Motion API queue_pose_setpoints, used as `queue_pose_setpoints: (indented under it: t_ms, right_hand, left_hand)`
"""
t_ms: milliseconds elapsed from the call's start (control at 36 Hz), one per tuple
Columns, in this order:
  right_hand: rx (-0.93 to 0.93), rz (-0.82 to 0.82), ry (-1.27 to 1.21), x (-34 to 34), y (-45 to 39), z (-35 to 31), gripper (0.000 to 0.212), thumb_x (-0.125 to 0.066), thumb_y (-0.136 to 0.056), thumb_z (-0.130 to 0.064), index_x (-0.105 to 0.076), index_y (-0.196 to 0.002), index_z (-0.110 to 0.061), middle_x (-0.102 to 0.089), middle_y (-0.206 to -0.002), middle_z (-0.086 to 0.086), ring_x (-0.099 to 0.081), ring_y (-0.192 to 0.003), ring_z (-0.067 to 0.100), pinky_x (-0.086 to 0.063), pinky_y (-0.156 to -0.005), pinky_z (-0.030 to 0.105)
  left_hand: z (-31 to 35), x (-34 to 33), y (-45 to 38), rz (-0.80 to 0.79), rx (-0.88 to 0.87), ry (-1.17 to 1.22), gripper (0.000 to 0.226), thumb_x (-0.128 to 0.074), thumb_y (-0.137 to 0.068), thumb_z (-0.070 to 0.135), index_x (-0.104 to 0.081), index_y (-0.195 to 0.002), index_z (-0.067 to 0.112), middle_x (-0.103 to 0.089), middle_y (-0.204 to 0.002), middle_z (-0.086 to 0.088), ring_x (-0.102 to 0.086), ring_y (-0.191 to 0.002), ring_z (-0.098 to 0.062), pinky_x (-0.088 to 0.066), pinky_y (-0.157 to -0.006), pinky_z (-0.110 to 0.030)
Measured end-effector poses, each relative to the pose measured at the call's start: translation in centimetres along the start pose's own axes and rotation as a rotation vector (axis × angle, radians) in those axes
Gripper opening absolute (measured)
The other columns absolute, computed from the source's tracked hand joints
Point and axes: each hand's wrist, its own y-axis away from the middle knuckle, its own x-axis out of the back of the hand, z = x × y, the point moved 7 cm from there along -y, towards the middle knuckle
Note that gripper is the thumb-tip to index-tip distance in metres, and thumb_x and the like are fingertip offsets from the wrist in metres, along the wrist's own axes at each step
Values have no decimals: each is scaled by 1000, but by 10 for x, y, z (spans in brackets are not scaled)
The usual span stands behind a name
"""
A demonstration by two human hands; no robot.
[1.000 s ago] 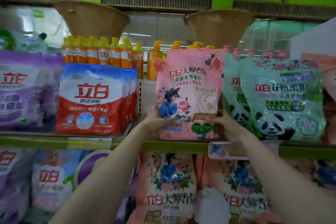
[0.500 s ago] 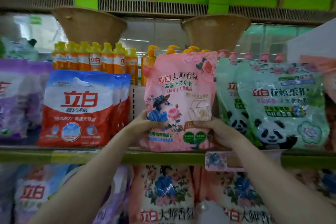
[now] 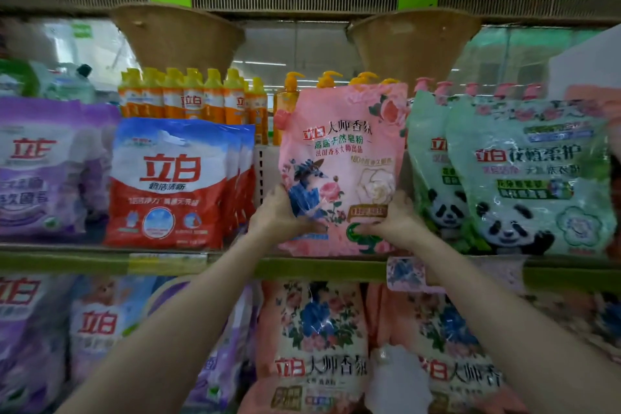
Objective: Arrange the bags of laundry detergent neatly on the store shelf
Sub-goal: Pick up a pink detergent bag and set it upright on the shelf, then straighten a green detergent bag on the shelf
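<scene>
Both hands gripped the lower part of a pink detergent bag (image 3: 342, 158): the left hand (image 3: 280, 213) curled round its lower left edge with the thumb on the front, and the right hand (image 3: 391, 220) clasped the lower right, fingers wrapped over the printed face. The bag stood upright on the green-edged shelf (image 3: 100, 260), its base at the front lip, in the gap between the red-and-blue bags (image 3: 174, 181) and the green panda bags (image 3: 524, 175). Its front bore the red 立白 mark, the line 大师香氛, smaller green text reading 高端天然皂粉, a figure in blue and pink roses. To its left stood a file of red-and-blue bags, at least three by their edges, the front one printed 立白 and 超洁清新. Farther left was a purple bag (image 3: 43, 165) with the same red mark, its lower text blurred. To the right two green panda bags overlapped, the nearer one reading 立白 with text too blurred to be sure of. Behind the row stood orange bottles (image 3: 195, 101), about seven in a line, some labelled 立白, and about four orange pump bottles (image 3: 289, 104) just above the pink bag's top. On the shelf beneath, two floral bags (image 3: 316, 339) showed 立白 大师香氛.
</scene>
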Motion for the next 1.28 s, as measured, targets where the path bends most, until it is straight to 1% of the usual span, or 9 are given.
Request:
queue_pose_setpoints:
  t_ms: [56, 167, 278, 556, 694, 861, 1000, 1139, 1278]
  right_hand:
    - [-6, 79, 53, 1, -3, 2, 117, -80, -39, -71, -37, -131, -12, -48, -129, 4, -54, -114, 23, -50, -94, 37]
    - [-5, 118, 117, 3, 14, -9, 106, -77, -61, -61, -28, -138, -7, -40, -136, 14, -48, -121, 32, -49, -95, 44]
    - [3, 107, 61, 7, 28, -4, 85, -76, -72, -45, -32, -135, -8, -46, -133, 15, -51, -118, 32, -47, -97, 47]
    - [1, 87, 335, 85, 48, 48, 45, -55, -93, -32, -42, -129, -8, -48, -130, 13, -52, -111, 30, -48, -87, 40]
    - [-71, 126, 419, 145, 51, 109, 40, -46, -96, -25, -37, -132, -8, -45, -131, 14, -50, -104, 28, -43, -75, 34]
    - [-178, 238, 401, 210, 52, 180, 50, -51, -94, -24, -33, -135, -1, -36, -139, 20, -44, -121, 34, -41, -92, 37]
    - [-225, 343, 271, 253, 51, 229, 78, -63, -87, -40, -23, -141, 0, -29, -143, 18, -35, -129, 33, -36, -100, 40]
    - [-157, 54, -53, 232, 43, 243, 94, -71, -81, -36, -14, -149, -5, -30, -151, 15, -34, -137, 30, -28, -114, 37]
    - [-218, 92, -222, 231, 32, 242, 88, -78, -76, -25, -26, -144, -5, -39, -145, 17, -41, -131, 32, -36, -108, 43]
  left_hand:
    - [2, 1, 2, 58, 18, -64, 110, -81, -53, 63, -29, -136, 12, -48, -131, -8, -53, -115, -28, -49, -91, -41]
    - [18, 9, 16, 236, -27, -218, 112, -79, -63, 55, -18, -142, 6, -30, -140, -16, -33, -130, -34, -35, -104, -44]
    - [52, 3, 38, 362, -235, -382, 68, -70, -76, 26, -31, -129, 9, -29, -130, -12, -32, -122, -30, -34, -102, -38]
    - [130, -56, 39, 158, -390, -352, 35, -56, -83, 18, -49, -116, 8, -49, -119, -12, -49, -109, -32, -40, -82, -37]
    - [179, -102, 37, 92, -425, -407, 33, -54, -87, 27, -51, -112, 6, -52, -118, -15, -49, -112, -34, -42, -89, -41]
    - [217, -156, 24, -32, -320, -441, 41, -53, -90, 40, -52, -114, 7, -57, -118, -14, -54, -110, -31, -44, -86, -38]
    - [237, -190, 15, -108, -79, -153, 46, -51, -92, 48, -41, -67, 11, -50, -69, -6, -52, -69, -25, -36, -59, -30]
    - [236, -207, 10, -27, 92, 230, 42, -65, -88, 34, -54, -115, 4, -61, -110, -13, -58, -102, -28, -43, -77, -31]
    - [233, -188, 12, 160, 105, 242, 19, -56, -89, 10, -63, -106, 3, -66, -105, -16, -60, -94, -32, -46, -72, -35]
